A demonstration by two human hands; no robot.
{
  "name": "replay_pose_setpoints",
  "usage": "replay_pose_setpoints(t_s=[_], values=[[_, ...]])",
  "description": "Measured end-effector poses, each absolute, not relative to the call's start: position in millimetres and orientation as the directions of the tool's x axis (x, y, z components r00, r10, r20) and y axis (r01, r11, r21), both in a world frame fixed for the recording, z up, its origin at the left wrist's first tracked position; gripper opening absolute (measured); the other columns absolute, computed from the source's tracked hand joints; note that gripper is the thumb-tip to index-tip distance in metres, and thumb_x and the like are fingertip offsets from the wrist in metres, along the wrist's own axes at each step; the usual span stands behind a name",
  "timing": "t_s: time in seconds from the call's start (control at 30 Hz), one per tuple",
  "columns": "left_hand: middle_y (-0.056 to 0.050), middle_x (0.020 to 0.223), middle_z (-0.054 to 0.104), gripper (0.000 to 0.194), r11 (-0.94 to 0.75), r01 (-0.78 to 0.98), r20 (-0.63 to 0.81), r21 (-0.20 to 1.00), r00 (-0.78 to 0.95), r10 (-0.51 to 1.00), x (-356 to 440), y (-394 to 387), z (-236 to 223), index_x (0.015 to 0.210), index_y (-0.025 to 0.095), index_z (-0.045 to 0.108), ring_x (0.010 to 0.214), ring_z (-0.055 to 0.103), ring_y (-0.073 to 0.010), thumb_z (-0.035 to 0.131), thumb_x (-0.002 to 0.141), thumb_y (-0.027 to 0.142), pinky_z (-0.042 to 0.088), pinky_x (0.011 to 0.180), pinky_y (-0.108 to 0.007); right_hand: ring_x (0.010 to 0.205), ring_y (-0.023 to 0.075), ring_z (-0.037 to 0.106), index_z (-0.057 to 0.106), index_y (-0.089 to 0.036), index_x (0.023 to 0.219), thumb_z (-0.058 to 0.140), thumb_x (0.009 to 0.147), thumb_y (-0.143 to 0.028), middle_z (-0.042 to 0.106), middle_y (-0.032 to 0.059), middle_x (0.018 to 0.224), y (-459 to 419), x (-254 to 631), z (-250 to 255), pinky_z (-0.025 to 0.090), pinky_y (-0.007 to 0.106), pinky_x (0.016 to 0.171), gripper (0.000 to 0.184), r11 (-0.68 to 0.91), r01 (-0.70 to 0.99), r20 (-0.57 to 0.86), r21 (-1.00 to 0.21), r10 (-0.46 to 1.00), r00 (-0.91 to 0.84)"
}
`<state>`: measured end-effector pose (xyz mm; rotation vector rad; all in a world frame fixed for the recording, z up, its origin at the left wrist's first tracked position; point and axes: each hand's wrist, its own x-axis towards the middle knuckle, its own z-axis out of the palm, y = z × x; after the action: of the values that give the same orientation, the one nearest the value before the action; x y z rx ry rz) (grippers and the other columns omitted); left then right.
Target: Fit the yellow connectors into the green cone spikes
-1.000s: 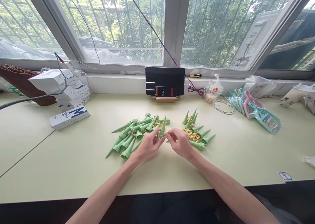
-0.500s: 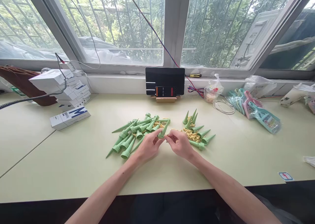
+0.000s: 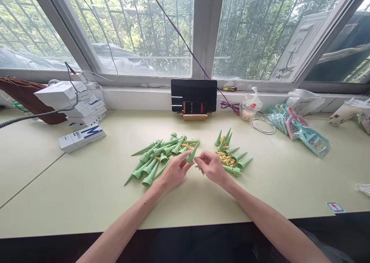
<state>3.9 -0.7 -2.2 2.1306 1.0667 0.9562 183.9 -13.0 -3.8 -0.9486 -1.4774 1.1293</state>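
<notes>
My left hand (image 3: 175, 171) is closed on a green plastic watering spike (image 3: 192, 153), its tip pointing up and slightly right. Close beside the base of that spike is my right hand (image 3: 213, 168), with thumb and fingers pinched together. Whatever they hold is too small or hidden to make out. To the left lies a heap of green spikes (image 3: 149, 166) with wide ribbed caps. Small yellow pieces (image 3: 228, 161) lie in a pile beyond my right hand, with several green spikes standing or lying around them. More yellow bits (image 3: 189, 146) show behind the held spike.
A phone (image 3: 195, 107) leans on a dark tablet (image 3: 193, 89) at the windowsill. White boxes (image 3: 82, 137) stand at the left. Wrapped dustpan-like items (image 3: 310, 137), a coiled white cable (image 3: 263, 127) and a plastic bag (image 3: 251, 107) lie at the back right.
My right hand's fingers have shifted slightly to the right, away from the spike's base. My left hand and the spike have stayed nearly still.
</notes>
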Motion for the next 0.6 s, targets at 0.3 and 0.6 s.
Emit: replay_pose_setpoints(t_s=[0.3, 0.6], values=[[0.002, 0.072, 0.058, 0.032, -0.507, 0.407, 0.346, 0.760, 0.407, 0.846, 4.7, -0.5, -1.8, 0.123, 0.018, 0.060, 0.047, 0.045, -0.0061, 0.054, 0.094, 0.029, 0.041, 0.048, -0.019, 0.032, 0.0066, 0.041, 0.052, -0.019, 0.068, 0.068, 0.085, -0.043, 0.054, -0.0056, 0.048, -9.0, 185.2, -1.5, 0.028, 0.020, 0.033, 0.034, 0.087, -0.167, 0.127, -0.982, 0.961, -0.246], [-0.005, 0.105, 0.060, 0.031, -0.536, 0.362, 0.377, 0.763, 0.424, 0.823, 4.4, 2.1, -6.7, 0.125, 0.023, 0.059, 0.056, 0.051, -0.0063, 0.052, 0.096, 0.032, 0.050, 0.053, -0.022, 0.034, 0.0076, 0.046, 0.053, -0.018, 0.065, 0.074, 0.079, -0.043, 0.054, -0.0053, 0.050, -6.9, 184.5, 0.4, 0.030, 0.020, 0.033, 0.035, -0.035, -0.282, 0.035, -0.959, 0.971, -0.239]])
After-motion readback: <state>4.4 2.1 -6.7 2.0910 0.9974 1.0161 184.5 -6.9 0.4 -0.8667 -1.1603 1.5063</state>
